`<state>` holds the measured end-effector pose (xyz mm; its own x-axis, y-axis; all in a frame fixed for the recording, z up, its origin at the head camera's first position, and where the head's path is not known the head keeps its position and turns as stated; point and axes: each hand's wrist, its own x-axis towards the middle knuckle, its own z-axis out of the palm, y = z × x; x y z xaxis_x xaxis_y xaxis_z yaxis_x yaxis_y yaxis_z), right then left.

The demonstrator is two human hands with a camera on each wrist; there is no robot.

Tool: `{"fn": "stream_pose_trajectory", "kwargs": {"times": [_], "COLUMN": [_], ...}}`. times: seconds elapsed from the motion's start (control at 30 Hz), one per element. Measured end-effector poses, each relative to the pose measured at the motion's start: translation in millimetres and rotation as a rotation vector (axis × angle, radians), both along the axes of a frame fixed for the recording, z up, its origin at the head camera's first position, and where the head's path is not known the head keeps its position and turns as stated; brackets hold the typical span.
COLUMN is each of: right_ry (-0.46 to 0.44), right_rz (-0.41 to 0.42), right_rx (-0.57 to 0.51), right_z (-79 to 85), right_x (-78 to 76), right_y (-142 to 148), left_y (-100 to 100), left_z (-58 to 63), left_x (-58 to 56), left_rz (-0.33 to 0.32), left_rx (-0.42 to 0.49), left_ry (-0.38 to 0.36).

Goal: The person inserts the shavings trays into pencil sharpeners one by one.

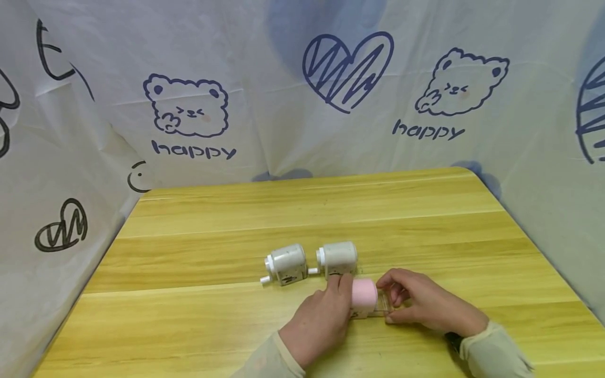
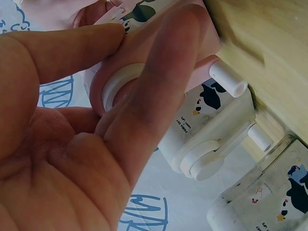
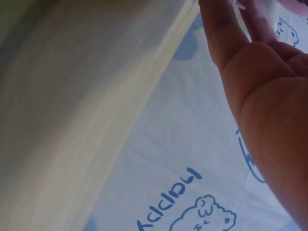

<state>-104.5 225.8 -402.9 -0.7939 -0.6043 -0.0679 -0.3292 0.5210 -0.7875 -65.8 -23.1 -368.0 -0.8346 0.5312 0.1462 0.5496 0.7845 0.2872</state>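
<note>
A pink hand-crank pencil sharpener [image 1: 364, 293] with a panda print sits on the table. My left hand [image 1: 321, 320] grips its crank side, thumb and fingers around the body. In the left wrist view its white crank knob [image 2: 228, 79] sticks out past the fingers. My right hand [image 1: 420, 302] pinches a clear drawer [image 1: 382, 303] at the sharpener's right end, thumb low and fingers above. The drawer stands partly out of the body. Only a sliver of pink shows at the top of the right wrist view.
Just behind the pink one, two whitish crank sharpeners stand side by side: one on the left [image 1: 289, 263], one on the right [image 1: 339, 257], cranks facing left. They rest on a wooden table [image 1: 189, 320]. A printed white cloth [image 1: 264, 105] hangs behind and beside it.
</note>
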Motion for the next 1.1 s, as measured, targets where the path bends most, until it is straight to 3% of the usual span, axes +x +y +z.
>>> {"fn": "stream_pose_trajectory", "kwargs": {"times": [0.4,0.67,1.1], "right_ry": [0.048,0.008,0.01], "right_rz": [0.03,0.022,0.044], "right_rx": [-0.005,-0.008,-0.032], "right_z": [-0.4,1.4,-0.9], "right_x": [-0.9,0.3,-0.2], "right_y": [-2.5,-3.5,-5.8], "left_y": [1.3,1.1,-0.2], "left_z": [0.4,0.8,1.5], "left_x": [-1.1,-1.9,-1.2], "left_rz": [0.006,0.0,-0.017], "left_rx": [0.017,0.033,0.02], "left_ry": [-0.019,-0.064,-0.037]}}
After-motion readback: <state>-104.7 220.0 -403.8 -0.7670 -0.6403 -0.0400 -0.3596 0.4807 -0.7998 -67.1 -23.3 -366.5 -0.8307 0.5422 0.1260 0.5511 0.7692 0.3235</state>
